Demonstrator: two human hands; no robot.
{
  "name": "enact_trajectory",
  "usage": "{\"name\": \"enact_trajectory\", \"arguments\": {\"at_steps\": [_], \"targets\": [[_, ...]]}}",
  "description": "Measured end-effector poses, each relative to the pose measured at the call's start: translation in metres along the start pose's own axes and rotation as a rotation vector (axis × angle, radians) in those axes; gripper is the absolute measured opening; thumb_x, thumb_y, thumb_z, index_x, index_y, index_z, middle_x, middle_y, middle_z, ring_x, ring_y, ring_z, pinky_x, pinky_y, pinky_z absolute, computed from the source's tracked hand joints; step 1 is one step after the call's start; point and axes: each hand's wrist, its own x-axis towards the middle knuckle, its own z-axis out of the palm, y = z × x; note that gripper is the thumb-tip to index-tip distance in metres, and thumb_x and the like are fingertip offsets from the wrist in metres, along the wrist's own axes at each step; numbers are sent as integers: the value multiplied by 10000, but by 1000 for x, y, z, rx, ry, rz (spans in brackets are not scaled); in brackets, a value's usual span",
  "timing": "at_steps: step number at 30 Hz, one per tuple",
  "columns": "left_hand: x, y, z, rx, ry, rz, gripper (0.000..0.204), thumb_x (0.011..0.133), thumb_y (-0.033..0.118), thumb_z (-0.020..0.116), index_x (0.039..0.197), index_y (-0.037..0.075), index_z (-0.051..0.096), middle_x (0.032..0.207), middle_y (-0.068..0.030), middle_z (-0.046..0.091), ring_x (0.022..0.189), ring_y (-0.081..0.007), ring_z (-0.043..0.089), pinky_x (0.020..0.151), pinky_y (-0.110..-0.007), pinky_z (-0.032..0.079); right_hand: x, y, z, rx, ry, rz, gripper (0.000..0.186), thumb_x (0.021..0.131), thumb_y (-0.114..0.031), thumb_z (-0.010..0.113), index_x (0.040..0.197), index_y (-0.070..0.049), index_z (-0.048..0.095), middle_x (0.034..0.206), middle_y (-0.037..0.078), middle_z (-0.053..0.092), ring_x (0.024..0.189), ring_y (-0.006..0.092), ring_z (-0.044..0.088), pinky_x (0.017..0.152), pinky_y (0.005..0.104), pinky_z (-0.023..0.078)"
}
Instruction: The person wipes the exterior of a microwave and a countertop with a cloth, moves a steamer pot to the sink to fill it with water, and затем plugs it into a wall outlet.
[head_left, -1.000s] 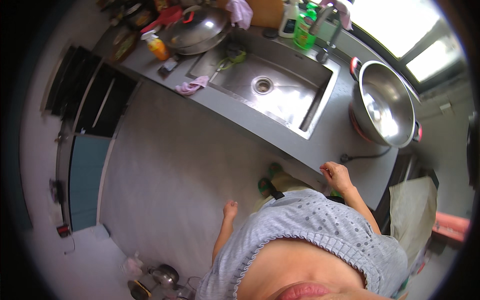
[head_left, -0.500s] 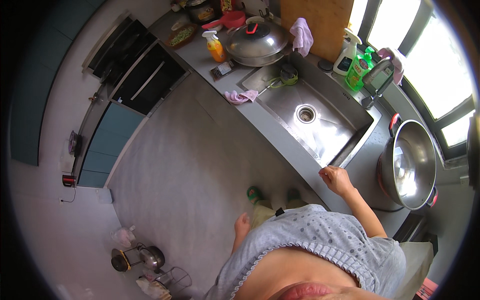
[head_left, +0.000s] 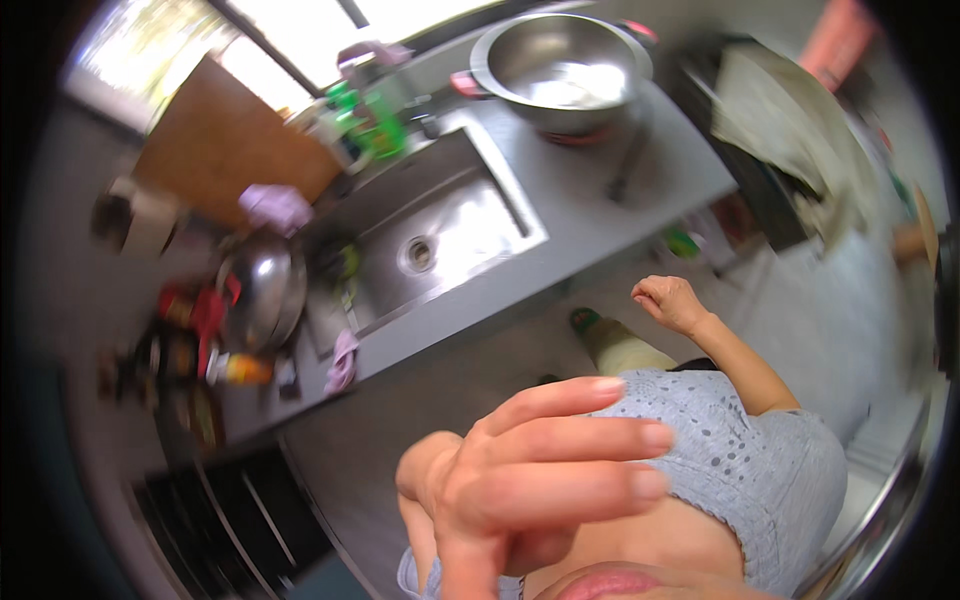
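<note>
My left hand [head_left: 550, 465] is raised large and close in front of my chest, fingers stretched out and slightly bent, with nothing in it. Beside my waist, my right hand [head_left: 668, 303] hangs in the air with its fingers curled in; no object shows in it. It is off the grey counter [head_left: 585, 225], a little way from the front edge. A steel sink [head_left: 455, 290] is set into that counter, with a green-handled item [head_left: 347, 265] blurred at its left end. To the right of the sink stands a large steel wok [head_left: 560, 75] with red-trimmed handles.
A lidded steel pan [head_left: 265, 290], a pink cloth [head_left: 342, 362] and an orange spray bottle [head_left: 243, 369] crowd the counter's left end. Green bottles [head_left: 378, 125] stand behind the sink by a wooden board [head_left: 225, 150]. A pale cloth [head_left: 790, 125] hangs at the right.
My view has swung round to the right. My left hand has come up from low at my side to near my chest. My right hand has left the counter edge.
</note>
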Motion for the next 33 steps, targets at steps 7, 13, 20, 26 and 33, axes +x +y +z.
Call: {"name": "enact_trajectory", "arguments": {"at_steps": [7,13,20,26,33], "targets": [[8,57,112,-537,-262,-438,346,831,12,540,1142,161,561,954,-165,590,839,-348,658,898,-531,468,-259,7,-6,-31,224,566,104,830,-182,601,840,-87,640,785,106,649,744,322,621,643,423,485],[12,104,236,-1090,-593,-1178,155,898,230,546,993,118,596,856,-97,608,688,-242,571,705,-410,479,-413,8,-31,-34,417,972,122,826,-186,594,819,-74,642,780,120,648,751,332,619,638,428,477],[-96,18,459,-887,-1221,-117,402,778,-38,545,1174,5,597,1164,-216,532,1079,-361,571,983,-499,404,-602,66,-67,-57,505,1166,135,829,-210,600,840,-86,651,799,111,655,758,313,627,659,412,491],[-275,-125,554,-6,-1334,-499,355,828,132,630,1168,35,601,1129,-181,590,1049,-335,571,881,-381,473,-696,135,-140,-71,719,1148,126,831,-178,612,849,-62,656,774,107,654,688,286,623,621,374,483],[-471,-301,491,438,-1678,-1002,408,844,452,545,965,96,703,894,-207,679,911,-343,655,776,-446,503,-717,275,-250,-32,856,1133,134,842,-184,600,891,-70,651,825,100,658,724,298,624,643,385,490]]}}
